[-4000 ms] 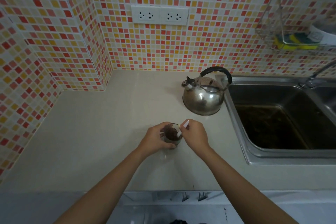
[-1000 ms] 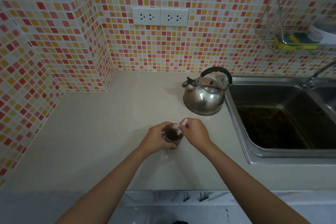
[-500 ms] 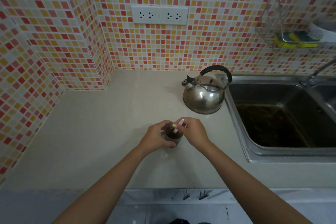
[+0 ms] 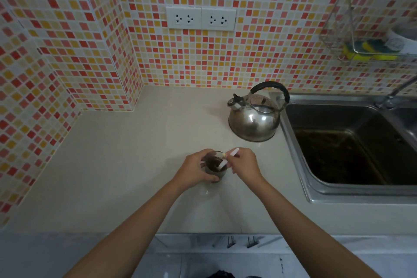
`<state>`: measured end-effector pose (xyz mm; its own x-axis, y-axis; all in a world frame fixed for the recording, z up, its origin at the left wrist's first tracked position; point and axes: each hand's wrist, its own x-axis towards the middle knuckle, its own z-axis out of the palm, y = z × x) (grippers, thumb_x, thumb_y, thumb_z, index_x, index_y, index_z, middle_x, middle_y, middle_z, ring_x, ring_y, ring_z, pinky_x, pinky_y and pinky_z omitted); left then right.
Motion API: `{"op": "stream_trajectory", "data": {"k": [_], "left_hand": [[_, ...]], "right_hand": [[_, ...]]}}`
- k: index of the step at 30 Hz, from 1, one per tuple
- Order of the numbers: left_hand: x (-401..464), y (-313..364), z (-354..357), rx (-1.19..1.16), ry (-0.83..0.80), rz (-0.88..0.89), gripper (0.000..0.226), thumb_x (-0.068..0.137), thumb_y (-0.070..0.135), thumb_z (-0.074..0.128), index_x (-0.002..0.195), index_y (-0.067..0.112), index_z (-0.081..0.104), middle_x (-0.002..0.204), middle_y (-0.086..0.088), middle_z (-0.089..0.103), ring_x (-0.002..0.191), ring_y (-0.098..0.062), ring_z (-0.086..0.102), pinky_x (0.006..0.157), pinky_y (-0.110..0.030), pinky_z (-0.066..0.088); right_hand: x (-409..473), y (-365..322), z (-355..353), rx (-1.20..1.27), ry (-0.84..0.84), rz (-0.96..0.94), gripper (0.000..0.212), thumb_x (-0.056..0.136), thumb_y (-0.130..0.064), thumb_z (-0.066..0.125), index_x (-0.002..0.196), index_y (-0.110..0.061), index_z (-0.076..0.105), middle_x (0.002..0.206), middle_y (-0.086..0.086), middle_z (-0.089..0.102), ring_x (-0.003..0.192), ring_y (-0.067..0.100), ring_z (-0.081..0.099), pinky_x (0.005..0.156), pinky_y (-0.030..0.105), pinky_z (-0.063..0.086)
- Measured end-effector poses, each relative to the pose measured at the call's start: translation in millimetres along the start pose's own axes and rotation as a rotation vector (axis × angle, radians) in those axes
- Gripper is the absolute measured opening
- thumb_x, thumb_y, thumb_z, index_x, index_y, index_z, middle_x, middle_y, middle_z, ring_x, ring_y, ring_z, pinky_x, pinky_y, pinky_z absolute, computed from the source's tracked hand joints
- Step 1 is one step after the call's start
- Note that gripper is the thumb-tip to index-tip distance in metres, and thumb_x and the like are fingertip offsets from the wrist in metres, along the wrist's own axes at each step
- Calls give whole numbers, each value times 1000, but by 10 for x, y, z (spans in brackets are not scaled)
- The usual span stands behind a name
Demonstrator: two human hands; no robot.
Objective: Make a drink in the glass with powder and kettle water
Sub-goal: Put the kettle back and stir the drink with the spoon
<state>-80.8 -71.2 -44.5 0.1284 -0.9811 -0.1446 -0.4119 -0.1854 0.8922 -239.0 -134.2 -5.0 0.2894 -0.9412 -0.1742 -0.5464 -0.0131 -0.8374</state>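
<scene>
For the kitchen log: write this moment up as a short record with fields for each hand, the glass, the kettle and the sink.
left hand: wrapped around the glass, steadying it on the counter
right hand: pinching a white stirrer, lower end in the drink
glass: upright, holds dark brown liquid
kettle: steel, black handle, standing on the counter beside the sink, untouched
sink: right of the counter, basin dark and stained

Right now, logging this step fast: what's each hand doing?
Left hand: closed around the glass, steadying it on the counter.
Right hand: closed on the white stirrer dipped in the glass.
</scene>
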Motion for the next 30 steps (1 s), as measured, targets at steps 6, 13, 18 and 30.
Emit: {"op": "stream_trajectory", "data": {"k": [6,13,18,30], "left_hand": [[13,-18,-2,17,6,-3,77,51,14,92,120,23,60,110,11,65,103,-3,61,85,-6,45],[10,-24,2,-26,5,5,72,49,11,91,113,29,63,106,9,70,97,-4,66,84,-11,48],[3,-3,1,-16,8,23,73,51,9,91,117,22,62,110,4,69,103,-10,65,91,-16,50],[-3,16,-21,0,5,31,73,53,12,90,119,20,62,112,3,69,104,-13,65,96,-26,52]], "right_hand": [[35,-62,-152,324,44,84,12,85,-7,62,79,-6,73,52,2,60,35,7,45,37,13,36],[-66,-129,-85,-81,-194,-265,7,81,-16,68,79,-13,74,73,2,70,65,8,62,59,25,49],[12,-119,-53,-296,-103,-267,14,85,-20,62,77,-13,71,65,-5,62,62,13,56,60,26,39],[-22,-145,37,-215,-169,-232,13,84,-21,65,80,-12,73,71,4,69,69,21,63,64,31,48]]}}
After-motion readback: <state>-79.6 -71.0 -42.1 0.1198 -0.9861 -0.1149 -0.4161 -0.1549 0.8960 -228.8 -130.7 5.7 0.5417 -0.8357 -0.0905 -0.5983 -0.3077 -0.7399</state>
